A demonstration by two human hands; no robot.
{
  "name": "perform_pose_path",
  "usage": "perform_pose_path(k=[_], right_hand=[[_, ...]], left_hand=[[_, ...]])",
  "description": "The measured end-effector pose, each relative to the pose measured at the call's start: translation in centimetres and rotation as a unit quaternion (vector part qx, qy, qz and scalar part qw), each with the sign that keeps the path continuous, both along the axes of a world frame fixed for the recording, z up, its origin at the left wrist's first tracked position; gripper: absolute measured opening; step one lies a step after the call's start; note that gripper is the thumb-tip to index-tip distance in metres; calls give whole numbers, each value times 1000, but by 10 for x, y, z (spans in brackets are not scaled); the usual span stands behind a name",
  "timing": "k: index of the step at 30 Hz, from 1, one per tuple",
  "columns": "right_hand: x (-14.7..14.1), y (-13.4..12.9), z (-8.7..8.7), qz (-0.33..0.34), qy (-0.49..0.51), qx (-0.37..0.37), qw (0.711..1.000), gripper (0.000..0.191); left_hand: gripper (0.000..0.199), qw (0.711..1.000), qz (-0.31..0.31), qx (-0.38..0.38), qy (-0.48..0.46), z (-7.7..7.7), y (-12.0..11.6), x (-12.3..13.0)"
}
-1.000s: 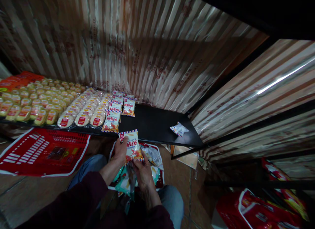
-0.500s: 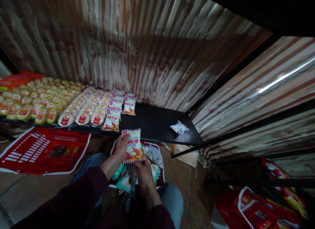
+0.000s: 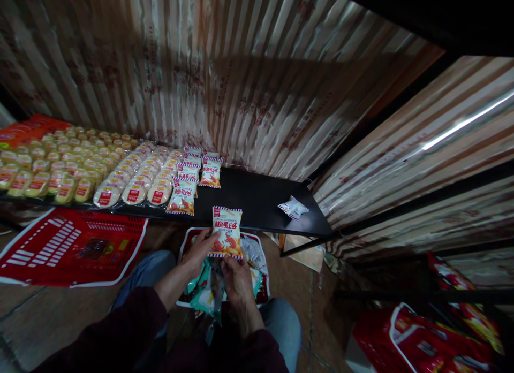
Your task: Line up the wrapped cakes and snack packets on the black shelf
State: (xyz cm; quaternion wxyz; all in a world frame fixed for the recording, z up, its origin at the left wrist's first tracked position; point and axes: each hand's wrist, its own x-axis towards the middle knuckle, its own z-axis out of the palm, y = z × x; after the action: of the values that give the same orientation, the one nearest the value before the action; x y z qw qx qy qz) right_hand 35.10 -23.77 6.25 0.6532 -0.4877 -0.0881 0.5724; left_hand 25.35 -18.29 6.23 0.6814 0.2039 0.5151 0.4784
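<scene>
Between my two hands is a white and orange snack bag (image 3: 226, 231), upright with its printed front toward me. My left hand (image 3: 199, 249) grips its left edge; my right hand (image 3: 237, 279) pinches the bottom edge. Beneath them, a red basket with a white rim (image 3: 263, 255) holds several green and white packets (image 3: 208, 295). Just beyond, on the black shelf (image 3: 249, 196), similar snack bags (image 3: 181, 195) stand in a short column, with another bag (image 3: 211, 171) beside the rear ones. A single bag (image 3: 293, 207) lies flat near the shelf's right end.
Rows of round white wrapped snacks (image 3: 134, 191) and yellow packaged cakes (image 3: 36, 184) fill the shelf's left side. A red basket (image 3: 76, 247) sits below left. Red packages (image 3: 429, 335) are at the lower right. A corrugated, plastic-covered wall (image 3: 257, 84) stands behind the shelf.
The snack bag has shifted right and slightly up, toward the shelf's front edge. My left hand has moved right with it and now holds it lower on its side.
</scene>
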Motion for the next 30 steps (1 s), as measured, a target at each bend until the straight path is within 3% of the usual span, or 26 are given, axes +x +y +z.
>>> perform_pose_path(k=[4, 9, 21, 30], right_hand=[[2, 4, 1, -11, 13, 5, 1000, 54], [1, 4, -1, -2, -2, 4, 1000, 51], [-6, 10, -1, 28, -16, 15, 999, 38], [-10, 18, -2, -12, 20, 9, 1000, 39]], left_hand=[[45, 999, -50, 10, -18, 3, -8, 1], [40, 998, -24, 56, -13, -1, -7, 5], [40, 997, 14, 70, 7, -7, 1, 2], [33, 997, 3, 76, 7, -4, 9, 0]])
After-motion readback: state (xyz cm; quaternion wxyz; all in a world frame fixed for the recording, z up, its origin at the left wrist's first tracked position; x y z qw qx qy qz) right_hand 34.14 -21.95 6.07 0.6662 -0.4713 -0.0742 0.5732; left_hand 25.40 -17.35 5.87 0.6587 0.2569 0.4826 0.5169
